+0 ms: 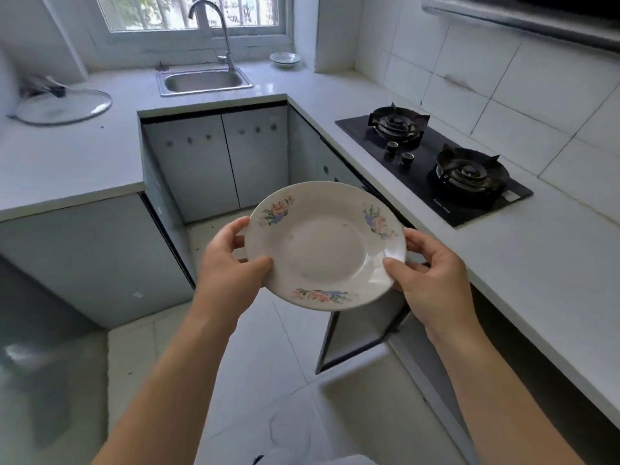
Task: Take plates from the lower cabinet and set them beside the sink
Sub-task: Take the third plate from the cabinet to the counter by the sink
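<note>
I hold one plate (323, 246) in the air, over the floor in the middle of the kitchen. It is white, tilted a little toward me, with three flower sprays on its rim. My left grip (231, 263) pinches the rim at 9 o'clock, thumb on top and fingers curled underneath. My right grip (432, 276) pinches it the same way at 3 o'clock.

Below the plate, at 5 o'clock, one lower cabinet door (359, 333) hangs open. The one steel sink (205, 90) sits in the white surface (84, 152) at 11 o'clock from the plate, well apart, with one curved tap (225, 35) behind it. One small white dish (284, 58) stands near the sink's right side, by the window. One glass lid (63, 107) lies on the surface at 10 o'clock. At 2 o'clock is one black gas hob (483, 209) with two burners and two knobs.
</note>
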